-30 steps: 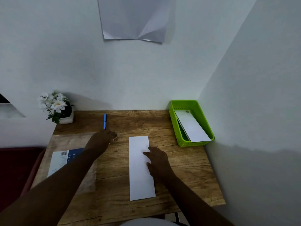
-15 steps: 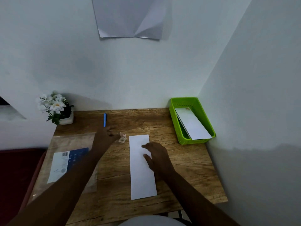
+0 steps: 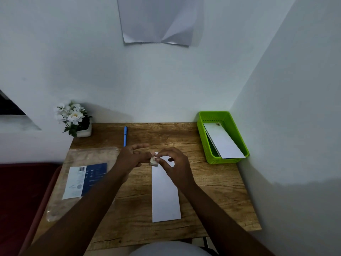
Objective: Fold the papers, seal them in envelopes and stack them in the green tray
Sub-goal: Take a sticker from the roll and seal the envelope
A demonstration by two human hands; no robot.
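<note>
Head view: left hand and right hand are both pinching a small whitish object, type unclear, over the far end of the white envelope lying flat mid-desk. Green tray is sitting far right, holding stacked envelopes. Blue pen is lying near the wall.

A long white envelope lies flat in the middle of the table, its long side going from 12 to 6 o'clock. At 2 o'clock sits the green tray, with white envelopes leaning inside.
</note>
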